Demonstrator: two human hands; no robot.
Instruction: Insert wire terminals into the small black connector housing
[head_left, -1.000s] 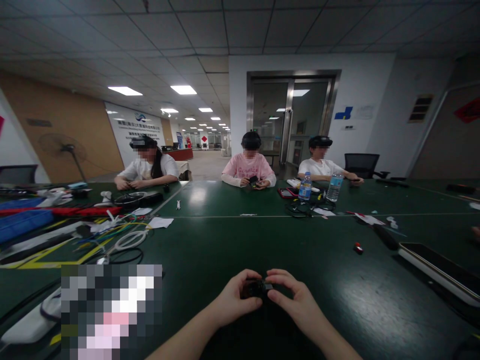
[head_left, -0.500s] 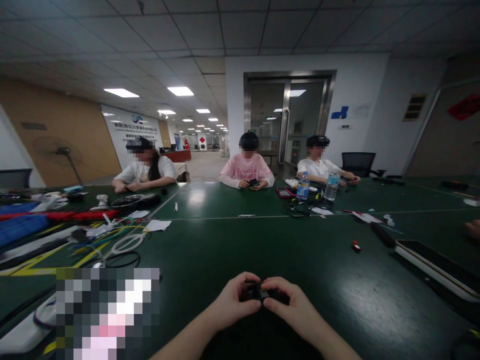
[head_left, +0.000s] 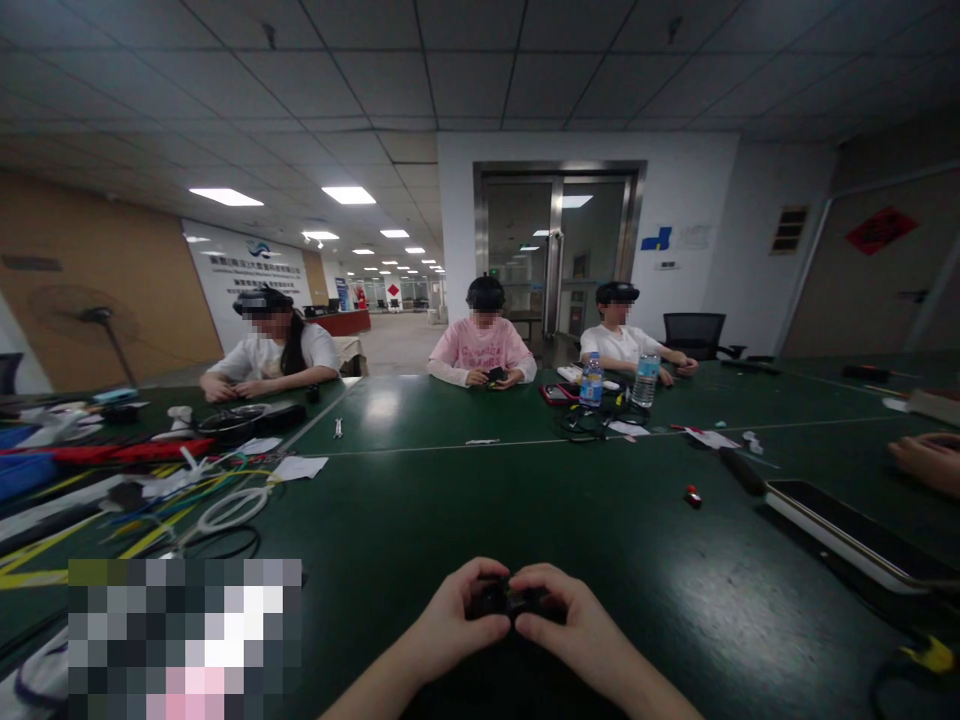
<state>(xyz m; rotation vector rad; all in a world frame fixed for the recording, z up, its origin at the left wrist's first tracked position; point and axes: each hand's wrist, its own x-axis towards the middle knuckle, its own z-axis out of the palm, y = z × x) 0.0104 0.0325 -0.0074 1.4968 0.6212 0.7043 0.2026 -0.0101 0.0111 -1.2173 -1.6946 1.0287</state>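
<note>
A small black object is held between both hands just above the green table, near its front edge. Its kind cannot be made out, as fingers cover much of it. From the left, my left hand curls round it with thumb in front and fingers behind. My right hand grips the other side in the same way. Both thumb tips come close together at the object's near side.
Cables, papers and a blue bin crowd the left. A small red item and a black-topped white slab lie right. Two bottles stand farther back. Three people sit opposite; another person's hand rests at right.
The view has turned a little right and tilted up. My hands have closed further over the black object, so less of it shows. The other person's hand at right has come further into view.
</note>
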